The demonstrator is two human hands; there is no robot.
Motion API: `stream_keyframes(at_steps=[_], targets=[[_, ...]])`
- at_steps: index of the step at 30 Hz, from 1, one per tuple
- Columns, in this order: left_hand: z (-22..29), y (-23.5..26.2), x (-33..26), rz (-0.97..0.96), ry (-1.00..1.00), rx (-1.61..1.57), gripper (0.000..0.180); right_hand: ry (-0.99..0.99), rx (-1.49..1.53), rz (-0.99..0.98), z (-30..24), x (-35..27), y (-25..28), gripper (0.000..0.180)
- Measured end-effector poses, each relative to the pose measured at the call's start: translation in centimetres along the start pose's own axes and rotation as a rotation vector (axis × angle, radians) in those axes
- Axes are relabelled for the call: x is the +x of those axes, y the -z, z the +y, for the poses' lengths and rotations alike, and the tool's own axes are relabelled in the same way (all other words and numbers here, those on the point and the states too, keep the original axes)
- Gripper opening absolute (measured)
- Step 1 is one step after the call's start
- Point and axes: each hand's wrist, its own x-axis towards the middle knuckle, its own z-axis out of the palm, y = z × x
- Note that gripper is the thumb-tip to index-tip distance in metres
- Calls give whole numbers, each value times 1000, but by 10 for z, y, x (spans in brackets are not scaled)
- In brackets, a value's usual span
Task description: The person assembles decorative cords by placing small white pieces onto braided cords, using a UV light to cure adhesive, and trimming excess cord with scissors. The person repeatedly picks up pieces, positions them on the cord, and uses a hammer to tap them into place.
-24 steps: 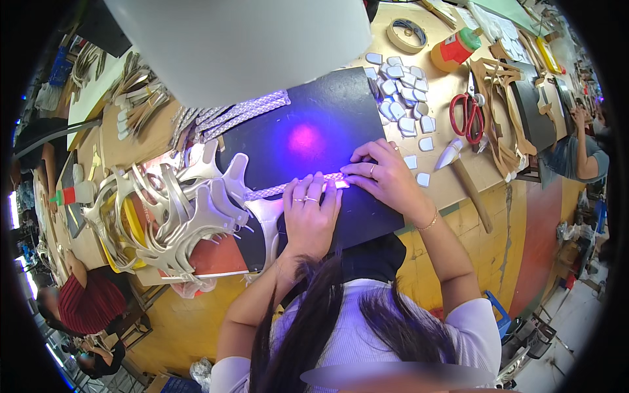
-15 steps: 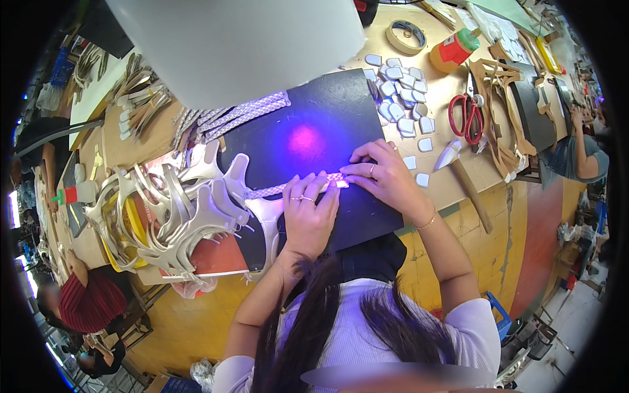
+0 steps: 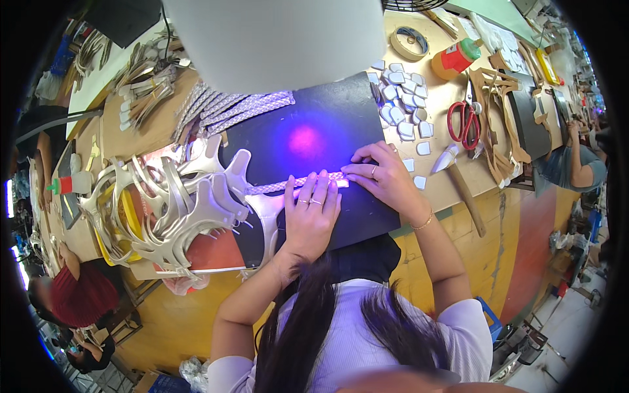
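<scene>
A black board lies on the table, with a heap of silver strappy pieces overlapping its left side. The person's left hand rests its extended, slightly parted fingers across a braided strip; whether the thumb grips cannot be told. The right hand pinches the strip's right end, thumb and forefinger closed together. The braided strip lies on the board. Small pale tabs scatter beyond the board's right edge.
</scene>
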Motion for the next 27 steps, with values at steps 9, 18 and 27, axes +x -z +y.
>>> stream_keyframes(at_steps=[9,18,27], targets=[[-2,1,16,2,47,-162,24,7,-11,1,0,-2,-1,23],[-10,8,21,-29,-40,-40,23,-135,-110,111,-30,-28,-8,36],[-31,12,33,-45,62,67,22,-71,-222,79,-35,-17,-26,42]])
